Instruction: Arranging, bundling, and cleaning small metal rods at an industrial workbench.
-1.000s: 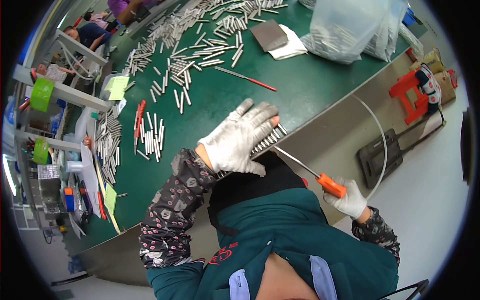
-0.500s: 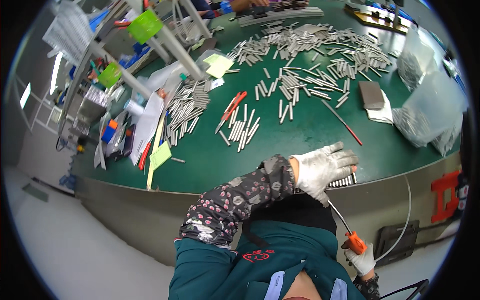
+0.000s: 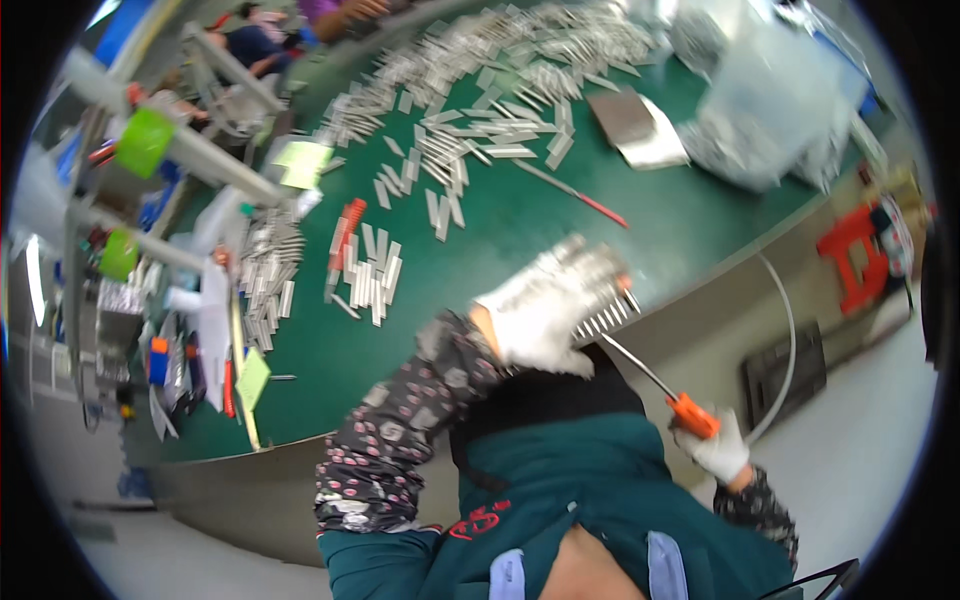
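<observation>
My left hand (image 3: 545, 310), in a white glove with dirty fingertips, lies over a row of short metal pins (image 3: 606, 318) at the table's near edge. Its fingers are stretched out and blurred; they partly hide the row. In my gloved right hand (image 3: 718, 448), below the table edge, is an air blow gun (image 3: 692, 415) with an orange body and a long thin metal nozzle. The nozzle's tip points up toward the pins beside my left hand. A pale hose (image 3: 790, 370) runs up from near my right hand.
Many loose metal pins (image 3: 460, 150) spread over the green table (image 3: 480, 245). An orange-handled cutter (image 3: 345, 240) and a red-handled thin tool (image 3: 590, 203) lie there. A brown block (image 3: 622, 115) and plastic bags (image 3: 760, 120) stand right. A shelf frame (image 3: 215, 170) rises left.
The whole view has turned and shifted, so the table's things appear further left. My left hand has slid left off part of the pin row, showing more pins. The right hand keeps its hold.
</observation>
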